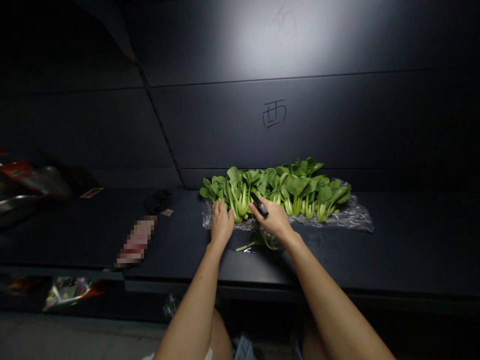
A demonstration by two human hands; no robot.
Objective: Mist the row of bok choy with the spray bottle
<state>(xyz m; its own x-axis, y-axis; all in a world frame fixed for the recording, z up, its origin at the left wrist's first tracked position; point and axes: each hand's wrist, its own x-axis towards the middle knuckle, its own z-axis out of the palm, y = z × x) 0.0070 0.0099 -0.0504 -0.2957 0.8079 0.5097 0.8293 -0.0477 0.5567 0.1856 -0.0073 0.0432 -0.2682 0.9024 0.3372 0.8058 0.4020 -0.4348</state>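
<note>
Bunches of bok choy (296,187) stand packed in a row on clear plastic film (352,215), leaves up against the back panel of a dark shelf. My left hand (222,224) rests at the front left of the row, fingers stretched out and touching the stalks. In my right hand (275,217) is a short black tool (259,205), gripped in front of the middle stalks; its exact kind is unclear. Just below that hand are a clear round item (273,241), partly hidden, and a loose leaf with a pale stem (245,247).
Left on the shelf lie a pixelated pinkish item (137,242), a dark bundle (159,201) and a small card (92,192). Blurred packages (30,180) stand farther left. A colourful packet (71,291) sits on the lower shelf. The dark back panel (225,125) bears handwriting.
</note>
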